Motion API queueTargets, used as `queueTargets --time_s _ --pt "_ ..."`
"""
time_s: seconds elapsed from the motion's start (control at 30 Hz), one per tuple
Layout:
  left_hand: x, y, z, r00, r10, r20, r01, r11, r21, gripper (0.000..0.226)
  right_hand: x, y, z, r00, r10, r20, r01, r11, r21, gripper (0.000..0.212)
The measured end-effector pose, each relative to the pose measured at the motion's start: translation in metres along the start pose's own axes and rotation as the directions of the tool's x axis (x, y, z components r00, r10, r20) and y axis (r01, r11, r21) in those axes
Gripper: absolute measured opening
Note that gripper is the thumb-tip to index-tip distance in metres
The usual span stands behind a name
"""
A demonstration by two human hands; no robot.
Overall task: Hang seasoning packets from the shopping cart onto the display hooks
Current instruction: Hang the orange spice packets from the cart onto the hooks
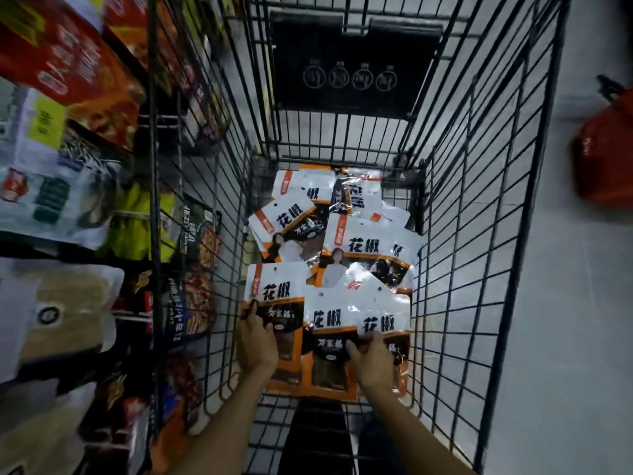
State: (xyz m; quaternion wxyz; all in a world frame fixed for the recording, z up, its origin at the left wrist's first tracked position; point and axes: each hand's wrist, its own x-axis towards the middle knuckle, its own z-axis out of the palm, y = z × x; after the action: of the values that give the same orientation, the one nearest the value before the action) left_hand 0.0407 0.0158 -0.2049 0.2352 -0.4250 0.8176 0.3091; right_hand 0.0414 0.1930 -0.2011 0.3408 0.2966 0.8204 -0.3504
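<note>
Shop aisle, black wire shopping cart on pale floor, shelves of packaged foods alongside, red basket

looking straight down into a black wire shopping cart; white-and-orange seasoning packets heaped on its floor; left hand pinching the near-left packet; right hand gripping the near-right packet beside it; blurry stocked shelves on the left

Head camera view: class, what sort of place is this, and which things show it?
Probably a supermarket aisle: a wire shopping cart holds seasoning packets, and packaged goods line the left side.
</note>
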Motion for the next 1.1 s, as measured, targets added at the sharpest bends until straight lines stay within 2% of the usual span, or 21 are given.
queueTargets --time_s 0.1,0.17,0.23,0.37,0.5,0.6,0.7,0.77,0.83,0.97,1.1 --pt "-0.002 -0.001 0.005 0.999 -0.009 0.037 0.011 0.998 -0.057 0.043 -0.007 0.001 0.023 0.996 0.086 0.031 -0.088 0.991 0.104 0.037" --pt "-0.007 -0.002 0.007 0.999 0.029 0.041 -0.026 0.997 -0.066 0.043 -0.009 0.001 0.026 0.994 0.112 0.006 -0.112 0.984 0.138 0.03" --pt "-0.01 -0.002 0.005 0.997 0.08 0.015 -0.079 0.995 -0.053 0.048 -0.007 0.0 0.018 0.99 0.123 -0.068 -0.109 0.978 0.177 0.023" --pt "-0.007 0.001 0.0 0.995 0.086 0.048 -0.083 0.995 -0.063 0.068 0.005 0.006 -0.015 0.971 0.112 -0.214 -0.067 0.976 0.205 0.026" --pt "-0.001 0.006 -0.003 0.998 -0.017 0.058 0.02 0.999 -0.045 0.089 0.013 0.017 -0.029 0.976 0.148 -0.157 -0.107 0.964 0.244 0.027" --pt "0.0 0.009 -0.006 0.997 -0.071 0.011 0.072 0.988 -0.136 0.088 0.01 0.018 -0.027 0.976 0.162 -0.145 -0.114 0.95 0.292 0.031" --pt "-0.001 0.008 -0.009 0.996 -0.051 -0.071 0.04 0.987 -0.156 0.087 0.006 0.017 -0.026 0.977 0.166 -0.132 -0.12 0.946 0.302 0.039" --pt "-0.002 0.008 -0.012 0.995 -0.038 -0.087 0.019 0.979 -0.205 0.077 0.004 0.018 -0.028 0.982 0.157 -0.106 -0.116 0.941 0.316 0.039" --pt "-0.004 0.009 -0.015 0.996 -0.064 -0.058 0.043 0.951 -0.305 0.067 0.001 0.016 -0.031 0.986 0.155 -0.069 -0.121 0.929 0.351 0.035" --pt "-0.008 0.01 -0.022 0.987 -0.126 0.102 0.16 0.847 -0.507 0.064 -0.005 0.012 -0.041 0.994 0.107 -0.031 -0.085 0.906 0.414 0.028" --pt "-0.015 0.011 -0.03 0.976 -0.103 0.191 0.196 0.795 -0.574 0.067 -0.016 0.002 -0.054 0.999 0.028 -0.025 -0.013 0.88 0.476 0.018"
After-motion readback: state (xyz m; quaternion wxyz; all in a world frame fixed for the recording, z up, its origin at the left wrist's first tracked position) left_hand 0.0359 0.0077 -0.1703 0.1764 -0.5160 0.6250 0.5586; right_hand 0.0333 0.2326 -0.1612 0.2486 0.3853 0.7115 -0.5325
